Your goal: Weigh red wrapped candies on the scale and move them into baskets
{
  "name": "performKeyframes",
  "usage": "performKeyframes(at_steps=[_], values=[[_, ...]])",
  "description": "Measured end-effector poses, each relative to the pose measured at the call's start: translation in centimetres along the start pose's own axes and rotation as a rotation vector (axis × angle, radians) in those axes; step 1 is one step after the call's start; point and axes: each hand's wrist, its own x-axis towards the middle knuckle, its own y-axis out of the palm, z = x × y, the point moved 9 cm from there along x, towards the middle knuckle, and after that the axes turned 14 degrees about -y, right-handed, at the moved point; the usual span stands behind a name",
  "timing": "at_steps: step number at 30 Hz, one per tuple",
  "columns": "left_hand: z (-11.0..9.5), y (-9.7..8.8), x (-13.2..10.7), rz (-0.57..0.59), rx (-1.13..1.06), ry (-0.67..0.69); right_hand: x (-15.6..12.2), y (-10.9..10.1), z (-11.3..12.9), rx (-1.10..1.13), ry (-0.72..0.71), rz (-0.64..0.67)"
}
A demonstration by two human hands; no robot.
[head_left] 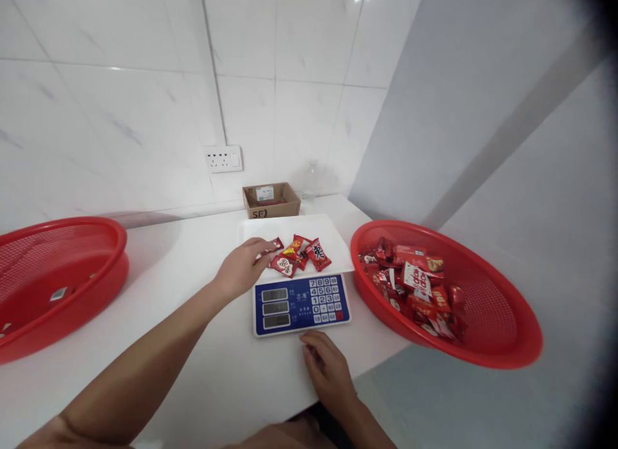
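Observation:
A digital weighing scale (302, 304) with a blue keypad panel and a white weighing tray (333, 227) is in front of me. Several small red wrapped snack packets lie on the tray, among them a red packet with black characters (318, 254) and a dark red packet with a pale print (283, 265). From the left, my left hand (245, 264) reaches over the tray, its fingers closed on a red packet (277, 244) that they partly cover. My right hand (329, 366) rests on the table just below the scale, fingers curled, with nothing visible in them.
A red plastic basket (497, 301) at the right holds many red packets and overhangs the table edge. Another red basket (103, 269) stands at the left. Behind the scale are a cardboard box (275, 209) and a clear bottle (311, 179), near a tiled wall with a socket (223, 158).

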Motion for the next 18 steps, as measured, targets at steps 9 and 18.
performKeyframes(at_steps=[9, 18], values=[[8.1, 7.1, -13.0, 0.381, -0.474, -0.578, -0.8, -0.4, -1.0, 0.076, 0.117, -0.026], [10.7, 12.0, -17.9, 0.518, -1.054, -0.673, -1.0, 0.1, -0.5, 0.019, 0.063, 0.027]])
